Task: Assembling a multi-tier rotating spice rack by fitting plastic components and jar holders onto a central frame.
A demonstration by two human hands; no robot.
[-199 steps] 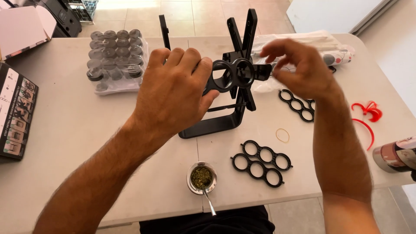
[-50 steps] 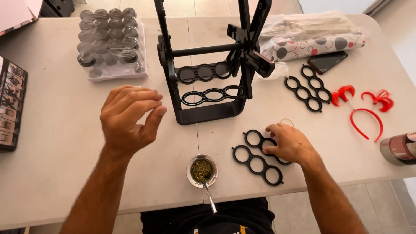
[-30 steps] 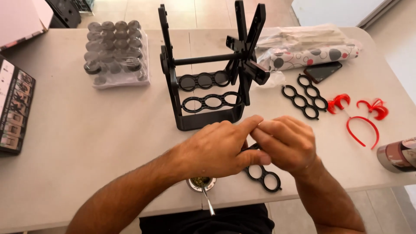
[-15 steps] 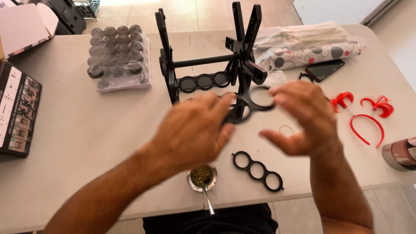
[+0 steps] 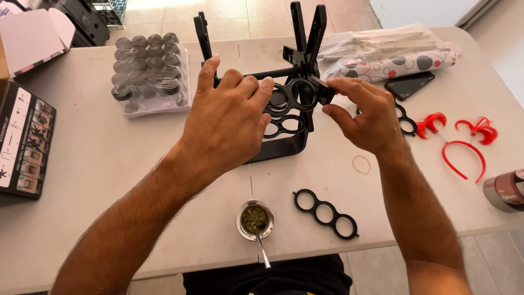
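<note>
Holding a black three-ring bar (image 5: 292, 94) level against the black rack (image 5: 284, 147) on the desk (image 5: 82, 164): left hand (image 5: 226, 123) and right hand (image 5: 365, 117) are pinching opposite ends, aligning it with the uprights.

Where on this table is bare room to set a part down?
Bare table between the flat box and left forearm; also between the ring strip and red headband. Crowded around the black rack, both hands.
</note>
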